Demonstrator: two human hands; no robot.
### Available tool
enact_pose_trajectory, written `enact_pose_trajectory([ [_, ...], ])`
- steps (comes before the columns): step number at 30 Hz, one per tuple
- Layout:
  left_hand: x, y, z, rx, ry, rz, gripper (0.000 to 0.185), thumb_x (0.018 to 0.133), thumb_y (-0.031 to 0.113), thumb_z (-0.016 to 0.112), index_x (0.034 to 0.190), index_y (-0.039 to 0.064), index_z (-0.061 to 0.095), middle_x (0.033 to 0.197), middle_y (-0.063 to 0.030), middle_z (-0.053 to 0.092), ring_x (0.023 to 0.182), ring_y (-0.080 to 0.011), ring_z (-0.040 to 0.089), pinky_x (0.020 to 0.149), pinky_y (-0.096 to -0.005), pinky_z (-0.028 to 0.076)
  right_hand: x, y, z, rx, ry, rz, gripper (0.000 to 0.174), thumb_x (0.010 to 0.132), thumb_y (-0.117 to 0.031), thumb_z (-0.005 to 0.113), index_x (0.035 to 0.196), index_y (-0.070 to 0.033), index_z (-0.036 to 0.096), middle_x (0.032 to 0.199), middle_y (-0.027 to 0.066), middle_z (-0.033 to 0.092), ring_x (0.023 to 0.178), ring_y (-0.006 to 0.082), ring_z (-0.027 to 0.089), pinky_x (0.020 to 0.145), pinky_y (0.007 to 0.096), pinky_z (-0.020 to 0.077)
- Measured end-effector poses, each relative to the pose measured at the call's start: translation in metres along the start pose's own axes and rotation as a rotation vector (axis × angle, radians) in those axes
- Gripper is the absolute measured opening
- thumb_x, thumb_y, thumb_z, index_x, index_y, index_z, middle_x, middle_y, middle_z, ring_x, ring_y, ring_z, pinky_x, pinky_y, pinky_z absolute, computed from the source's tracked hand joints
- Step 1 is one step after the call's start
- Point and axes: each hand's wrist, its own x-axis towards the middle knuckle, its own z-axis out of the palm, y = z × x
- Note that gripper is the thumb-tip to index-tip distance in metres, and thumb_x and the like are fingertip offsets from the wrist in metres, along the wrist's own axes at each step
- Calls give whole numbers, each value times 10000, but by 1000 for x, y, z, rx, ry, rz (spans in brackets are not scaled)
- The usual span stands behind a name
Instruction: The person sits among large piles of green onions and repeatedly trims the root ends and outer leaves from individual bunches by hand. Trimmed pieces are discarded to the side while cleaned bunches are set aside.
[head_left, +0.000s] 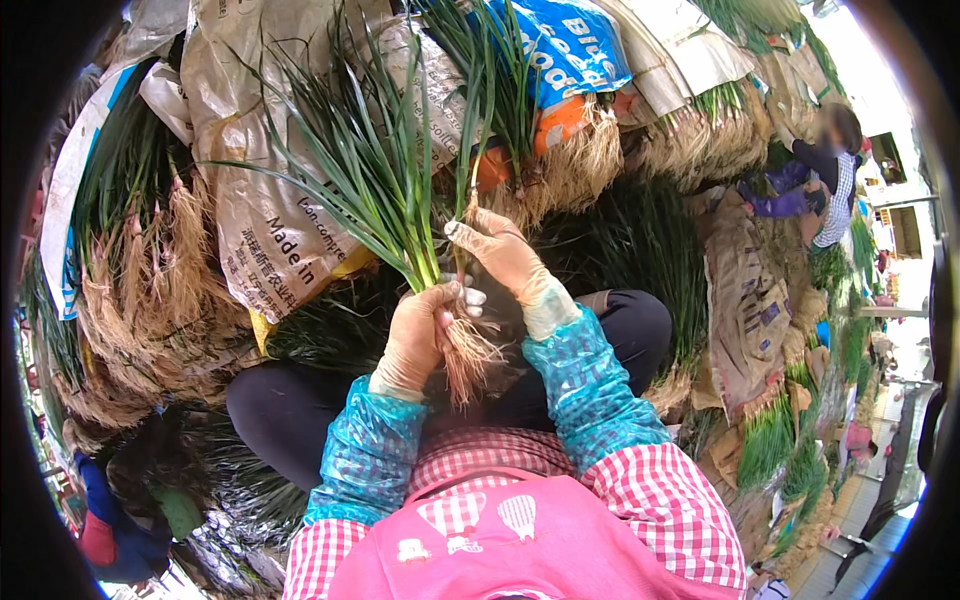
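My left hand (420, 334), in a pale glove, is closed around a bunch of long-leaved green plants (409, 217), with pinkish stem bases and stringy roots (466, 360) hanging below the fingers. My right hand (499, 251), gloved too, has thumb and fingers pinched on a single thin plant stem (474, 184) just right of the bunch. Its leaves rise towards the top of the picture and overlap other leaves. Where its lower end lies behind the fingers, I cannot tell. Both forearms wear shiny teal sleeve covers.
Rooted plants (142, 255) lie piled at left, partly under printed woven sacks (262, 247). A blue sack (574, 52) covers more at the top. Dark leaves (622, 240) lie behind my right knee. A person sits at upper right, another at lower left.
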Motion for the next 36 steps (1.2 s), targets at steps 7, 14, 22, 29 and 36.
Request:
enact_pose_trajectory([
  [7, -6, -4, 0, -5, 55, 163, 190, 967, 189, 541, 950, 13, 610, 631, -21, 549, 501, -93, 481, 463, -214, 400, -17, 20, 6, -617, 273, -237, 200, 927, -189, 624, 1023, -18, 662, 716, 145, 626, 618, 184, 600, 597, 302, 493],
  [14, -21, 5, 3, -11, 50, 133, 236, 946, 195, 544, 907, -20, 634, 576, -20, 535, 419, -102, 448, 373, -227, 350, -57, 37, -15, 385, -1, 576, 189, 952, -133, 576, 1028, 36, 613, 921, 107, 663, 872, 189, 631, 804, 332, 525],
  [22, -18, -11, 12, -72, 25, 31, 229, 970, 205, 533, 839, 24, 586, 584, -22, 528, 459, -128, 479, 472, -263, 437, -21, -10, 16, -473, 70, -306, 218, 879, -240, 692, 857, -33, 627, 735, 54, 649, 684, 161, 630, 600, 294, 491],
  [29, -32, -4, 16, -10, -85, 153, 187, 976, 172, 511, 937, 3, 580, 633, -63, 558, 530, -164, 517, 528, -278, 462, -37, 15, -18, -663, -175, 75, 213, 868, -255, 655, 765, -73, 615, 696, 115, 604, 672, 286, 602, 612, 377, 464],
  [36, 1, -13, 9, -98, -137, -27, 263, 948, 134, 570, 1149, -36, 574, 654, 6, 468, 530, -113, 441, 552, -236, 420, 6, 29, -76, -597, 379, 147, 264, 908, -278, 635, 919, -16, 613, 748, 66, 605, 703, 135, 548, 673, 309, 461],
])
